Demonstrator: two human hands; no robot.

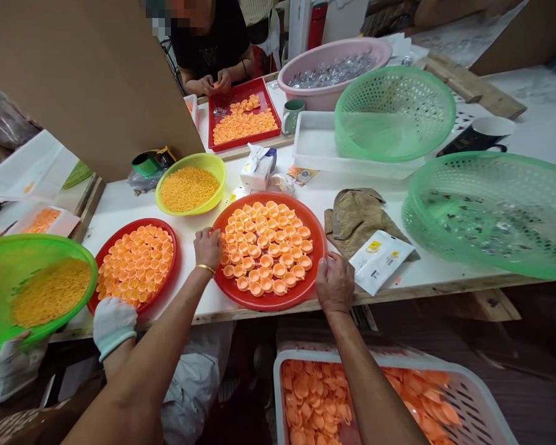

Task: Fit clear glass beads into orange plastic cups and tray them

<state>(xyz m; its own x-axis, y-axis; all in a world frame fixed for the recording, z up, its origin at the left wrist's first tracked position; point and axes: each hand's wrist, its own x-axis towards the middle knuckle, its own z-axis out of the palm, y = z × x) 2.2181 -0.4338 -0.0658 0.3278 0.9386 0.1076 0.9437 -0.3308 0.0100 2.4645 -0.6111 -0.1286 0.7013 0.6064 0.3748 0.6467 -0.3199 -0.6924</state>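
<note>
A round red tray point(264, 301) lies at the front edge of the white table, carrying many small orange plastic cups point(265, 260) set open side up. My left hand point(208, 248), with a bangle at the wrist, is closed on the tray's left rim. On the opposite side, my right hand point(335, 282) grips the right rim, thumb on top and fingers partly hidden. Left of my forearm stands a second red tray point(175, 259) with similar cups, some showing yellow inside; a co-worker's gloved hand point(114, 326) touches its near edge.
A yellow bowl point(220, 185) of yellow grains stands behind. A co-worker's glove point(16, 364) holds a green basin point(86, 256). At right are a brown cloth point(356, 216), a white packet point(378, 261) and a green basket point(445, 241). Below sits a crate point(484, 402) of orange pieces.
</note>
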